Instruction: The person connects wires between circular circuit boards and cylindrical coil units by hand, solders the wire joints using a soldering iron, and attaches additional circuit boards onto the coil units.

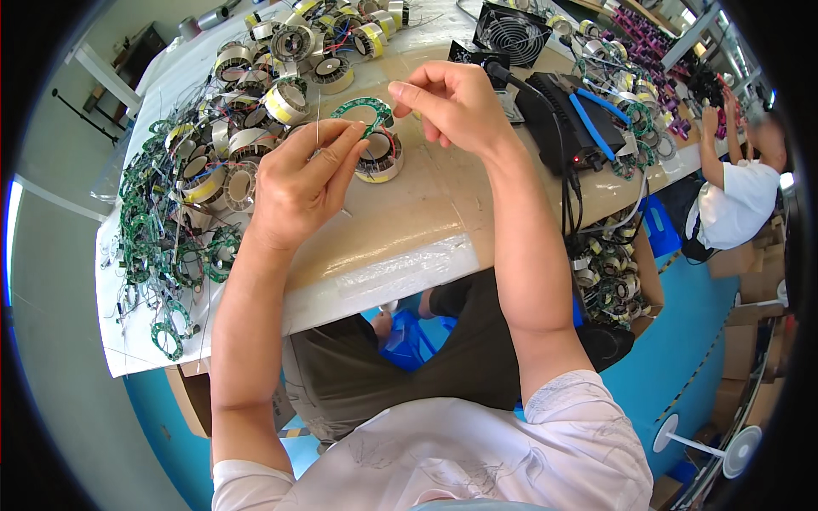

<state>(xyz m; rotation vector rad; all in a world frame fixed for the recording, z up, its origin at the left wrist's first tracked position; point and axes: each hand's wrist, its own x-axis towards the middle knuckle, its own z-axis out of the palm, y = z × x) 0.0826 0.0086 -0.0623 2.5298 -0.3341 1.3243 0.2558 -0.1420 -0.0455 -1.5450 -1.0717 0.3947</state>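
My left hand is closed, its thumb and fingers pinching a green C-shaped circuit board by the near edge. A thin wire sticks up by those fingers. Just under the board, a motor stator with a pale rim, yellow tape and red and blue wires sits on the brown table sheet. To the right of the board is my right hand, its thumb and index finger brought together near the board's far right side. Anything between those fingertips is too small to make out.
Piled stators cover the far left, with tangled green boards along the left edge. At the right stand a black fan, a black power box and blue-handled pliers. Another person sits farther right.
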